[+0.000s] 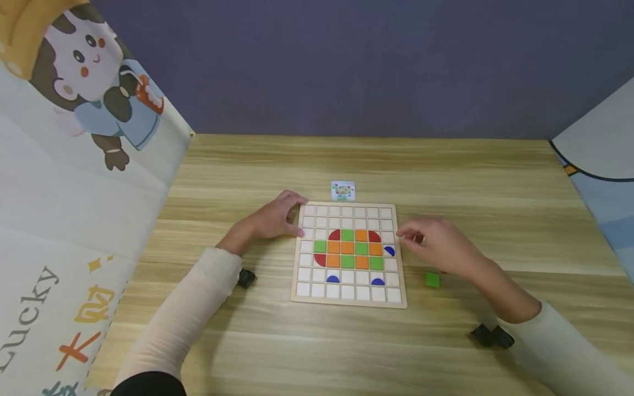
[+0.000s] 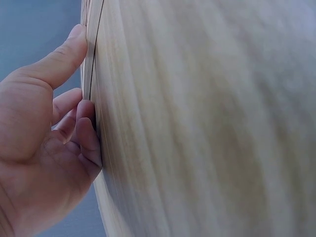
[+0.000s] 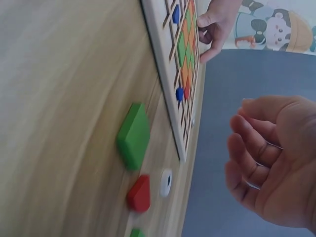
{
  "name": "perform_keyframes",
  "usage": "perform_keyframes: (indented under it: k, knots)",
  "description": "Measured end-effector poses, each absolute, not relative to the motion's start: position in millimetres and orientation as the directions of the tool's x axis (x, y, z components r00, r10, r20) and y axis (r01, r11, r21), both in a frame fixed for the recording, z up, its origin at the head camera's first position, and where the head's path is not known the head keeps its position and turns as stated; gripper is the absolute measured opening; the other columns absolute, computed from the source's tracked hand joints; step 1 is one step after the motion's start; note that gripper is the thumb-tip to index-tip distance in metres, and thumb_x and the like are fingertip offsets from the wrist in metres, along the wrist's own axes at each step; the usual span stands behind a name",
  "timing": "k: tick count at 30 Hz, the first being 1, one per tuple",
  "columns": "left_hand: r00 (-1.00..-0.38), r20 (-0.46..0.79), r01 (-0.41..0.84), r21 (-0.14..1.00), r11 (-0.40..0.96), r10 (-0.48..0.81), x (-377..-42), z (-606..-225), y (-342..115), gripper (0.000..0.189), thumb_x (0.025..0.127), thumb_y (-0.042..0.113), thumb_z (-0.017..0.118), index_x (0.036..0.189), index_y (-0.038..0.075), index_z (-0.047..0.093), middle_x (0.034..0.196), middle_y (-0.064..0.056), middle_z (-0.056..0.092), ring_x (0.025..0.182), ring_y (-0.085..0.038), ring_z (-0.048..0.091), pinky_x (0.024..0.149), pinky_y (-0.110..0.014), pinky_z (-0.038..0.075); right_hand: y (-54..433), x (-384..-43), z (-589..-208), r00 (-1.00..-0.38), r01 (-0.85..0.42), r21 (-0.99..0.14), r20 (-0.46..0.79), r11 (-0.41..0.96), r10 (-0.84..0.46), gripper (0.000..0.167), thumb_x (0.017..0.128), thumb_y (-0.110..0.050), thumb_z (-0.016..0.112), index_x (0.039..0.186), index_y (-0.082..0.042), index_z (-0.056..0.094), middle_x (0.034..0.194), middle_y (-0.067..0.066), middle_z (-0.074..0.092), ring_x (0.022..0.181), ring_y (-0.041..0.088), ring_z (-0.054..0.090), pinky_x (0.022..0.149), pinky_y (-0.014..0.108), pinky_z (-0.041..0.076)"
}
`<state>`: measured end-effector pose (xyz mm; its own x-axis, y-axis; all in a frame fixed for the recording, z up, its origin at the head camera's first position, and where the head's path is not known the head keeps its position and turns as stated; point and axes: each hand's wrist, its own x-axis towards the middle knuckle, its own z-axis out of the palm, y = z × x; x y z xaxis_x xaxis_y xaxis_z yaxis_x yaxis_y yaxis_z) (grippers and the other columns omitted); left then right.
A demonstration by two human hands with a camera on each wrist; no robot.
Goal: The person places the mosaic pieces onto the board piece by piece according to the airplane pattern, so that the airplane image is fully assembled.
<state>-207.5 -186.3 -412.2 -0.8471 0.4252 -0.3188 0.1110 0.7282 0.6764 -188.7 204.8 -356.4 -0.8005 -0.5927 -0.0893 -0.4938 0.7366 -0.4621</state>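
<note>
A wooden grid board (image 1: 346, 210) lies on the table, with orange, green and red tiles (image 1: 348, 248) forming a rounded block. Two blue half-round pieces (image 1: 333, 279) sit in cells below it, and another blue piece (image 1: 389, 251) near the right edge. My left hand (image 1: 272, 217) touches the board's left rim, thumb and forefinger spread apart; in the left wrist view the thumb (image 2: 66, 57) is straight against the edge. My right hand (image 1: 438, 242) hovers by the right rim, fingers loosely bent, with nothing visible in them.
A small picture card (image 1: 343, 190) lies behind the board. Right of the board are a green tile (image 3: 134, 137), a red piece (image 3: 139, 194) and a white piece with a dark centre (image 3: 166, 182). Black objects (image 1: 492, 336) show by both wrists. A dark wall stands behind the table.
</note>
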Motion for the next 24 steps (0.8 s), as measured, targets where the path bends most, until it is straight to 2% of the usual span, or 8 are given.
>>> perform_keyframes:
  k: [10,15,24]
  knots:
    - [-0.841,-0.328,0.111,0.674,0.730,0.431,-206,-413,-190,0.082,0.088,0.033,0.081,0.155,0.015,0.038,0.151,-0.006,0.037,0.115,-0.025,0.053,0.102,-0.042,0.049,232,-169,-366,-0.814,-0.478,-0.450,-0.096,0.754,-0.573,0.015,0.092,-0.012,0.074,0.107,-0.011,0.076,0.088,-0.005,0.073,0.078,0.007,0.064,0.067,0.026,0.055]
    - [-0.840,-0.323,0.119,0.674,0.729,0.436,-203,-412,-191,0.082,0.088,0.033,0.081,0.155,0.014,0.038,0.151,-0.007,0.037,0.115,-0.025,0.053,0.103,-0.043,0.048,239,-158,-371,-0.836,-0.427,-0.425,-0.150,0.798,-0.528,0.016,0.091,-0.016,0.075,0.107,-0.011,0.075,0.085,-0.006,0.071,0.074,0.005,0.059,0.063,0.023,0.052]
    - [-0.837,-0.321,0.126,0.675,0.727,0.443,-199,-413,-195,0.082,0.088,0.033,0.081,0.155,0.014,0.038,0.151,-0.008,0.037,0.117,-0.026,0.053,0.105,-0.043,0.048,250,-139,-378,-0.825,-0.452,-0.396,-0.154,0.799,-0.544,0.017,0.086,-0.020,0.081,0.102,-0.015,0.075,0.078,-0.016,0.063,0.070,-0.003,0.050,0.062,0.023,0.047]
